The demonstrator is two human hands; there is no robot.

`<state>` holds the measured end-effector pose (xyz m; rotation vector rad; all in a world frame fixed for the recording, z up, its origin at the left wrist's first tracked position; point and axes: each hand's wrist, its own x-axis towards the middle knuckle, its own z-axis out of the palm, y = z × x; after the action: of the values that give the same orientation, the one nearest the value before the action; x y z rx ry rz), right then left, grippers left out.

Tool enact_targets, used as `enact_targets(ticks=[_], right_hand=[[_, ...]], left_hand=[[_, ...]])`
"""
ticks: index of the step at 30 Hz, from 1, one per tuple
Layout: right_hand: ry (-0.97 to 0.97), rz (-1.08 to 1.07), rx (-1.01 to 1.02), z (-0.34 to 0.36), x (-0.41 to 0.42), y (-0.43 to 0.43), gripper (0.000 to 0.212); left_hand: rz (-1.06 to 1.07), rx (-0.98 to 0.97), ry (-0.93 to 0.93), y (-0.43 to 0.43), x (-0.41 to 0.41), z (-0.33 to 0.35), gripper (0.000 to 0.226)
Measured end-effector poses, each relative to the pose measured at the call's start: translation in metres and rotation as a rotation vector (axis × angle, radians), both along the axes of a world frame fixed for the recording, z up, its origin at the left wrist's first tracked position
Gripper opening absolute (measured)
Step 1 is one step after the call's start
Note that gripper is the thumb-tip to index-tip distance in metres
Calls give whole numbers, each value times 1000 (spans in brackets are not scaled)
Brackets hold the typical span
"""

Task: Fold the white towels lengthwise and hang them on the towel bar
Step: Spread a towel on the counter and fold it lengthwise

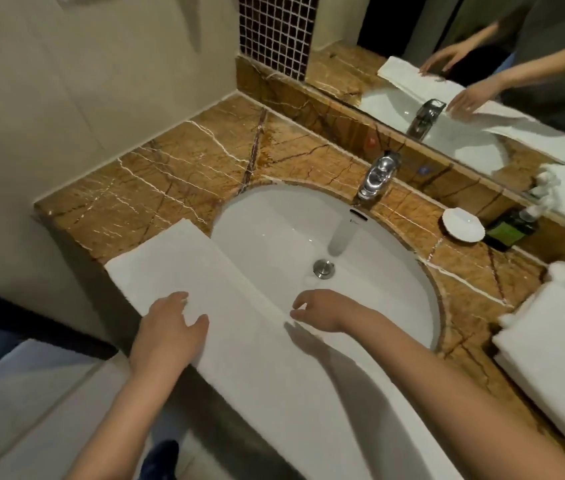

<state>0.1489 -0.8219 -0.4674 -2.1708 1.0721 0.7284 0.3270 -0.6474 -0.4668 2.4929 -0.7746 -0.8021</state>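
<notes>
Across sink [274,230] | towel [239,355] under flat, spread left hand [170,329] | right hand [321,311] loose-fingered, touching its far edge

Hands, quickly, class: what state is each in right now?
Left hand: open, flat on the white towel.
Right hand: open, loosely curved, at the towel's edge.

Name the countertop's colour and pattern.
The countertop is orange-brown stone with white and dark veins; the head view shows it best.
</notes>
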Motion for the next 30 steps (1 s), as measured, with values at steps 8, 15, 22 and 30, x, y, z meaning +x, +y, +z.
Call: enact_targets(ticks=[8, 15, 22, 30], right_hand=[[-8, 100, 271, -41, 4, -13, 36], [-121, 84, 442, -51, 5, -28, 53], [-178, 117, 478, -50, 8, -39, 57], [-257, 129, 493, -8, 7, -51, 48]], left_hand=[[677, -116, 422, 44, -89, -37, 61], [903, -381, 528, 45, -120, -44, 15], [828, -350, 648, 33, -120, -29, 7], [826, -419, 671, 32, -105, 2, 20]])
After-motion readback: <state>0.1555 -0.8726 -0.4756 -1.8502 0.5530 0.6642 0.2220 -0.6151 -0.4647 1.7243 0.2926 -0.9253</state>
